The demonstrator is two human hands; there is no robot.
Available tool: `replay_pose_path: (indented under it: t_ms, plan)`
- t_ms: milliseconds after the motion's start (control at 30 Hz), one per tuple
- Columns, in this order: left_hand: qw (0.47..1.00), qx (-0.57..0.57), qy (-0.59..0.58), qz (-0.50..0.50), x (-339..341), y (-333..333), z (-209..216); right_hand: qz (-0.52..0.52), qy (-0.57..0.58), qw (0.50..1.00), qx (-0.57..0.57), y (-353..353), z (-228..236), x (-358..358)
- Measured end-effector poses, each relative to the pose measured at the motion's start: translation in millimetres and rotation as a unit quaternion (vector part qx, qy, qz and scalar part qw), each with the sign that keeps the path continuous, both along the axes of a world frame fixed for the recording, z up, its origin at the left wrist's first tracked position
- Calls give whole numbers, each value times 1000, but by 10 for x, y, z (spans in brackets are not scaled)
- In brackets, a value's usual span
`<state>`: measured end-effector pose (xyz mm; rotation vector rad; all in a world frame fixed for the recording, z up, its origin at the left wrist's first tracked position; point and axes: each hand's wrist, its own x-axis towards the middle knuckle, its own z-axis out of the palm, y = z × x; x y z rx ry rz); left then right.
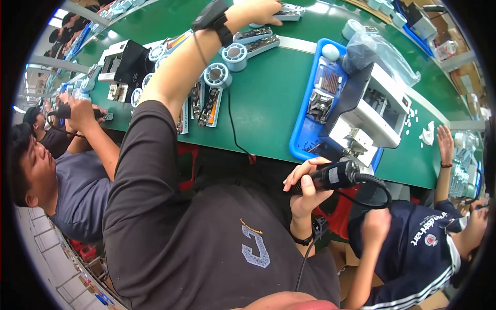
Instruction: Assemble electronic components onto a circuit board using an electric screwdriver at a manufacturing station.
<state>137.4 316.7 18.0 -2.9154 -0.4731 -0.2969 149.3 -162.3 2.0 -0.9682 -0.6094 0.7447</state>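
Note:
My right hand (307, 188) is wrapped round a black electric screwdriver (335, 175), held in front of my chest beside the table's near edge. A thick black cable loops from its right end. My left arm stretches across the table, and my left hand (254, 12) is at the far side with its fingers apart. It is closest to a light blue handheld fan body (290, 12) with its inside exposed; whether it touches it is unclear. Below that hand lie more fan bodies, among them a round fan head (217, 75) and open handles (211, 106) showing circuit boards.
A blue tray (296, 135) holds a white and black screw feeder (364, 116), with a clear plastic bag (385, 57) behind. Another feeder (118, 64) stands left. Small white pieces (412, 114) lie right. Co-workers sit on both sides; the left one (80, 116) holds a screwdriver.

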Motion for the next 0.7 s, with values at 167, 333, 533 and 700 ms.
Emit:
replay_pose_path:
  t_ms: [167,333,533,700]
  plan:
    - [982,-173,-5,76,-576,-1217,906,-4,29,998,52,37,17,-85]
    - [991,-129,-41,25,-1702,-1812,661,73,46,981,172,231,480,-107]
    - [996,-66,-56,-10,-1965,-2329,428,260,119,874,392,414,1122,-90]
    - [989,-6,-102,-102,-1779,-2208,600,225,96,889,387,399,1163,-120]
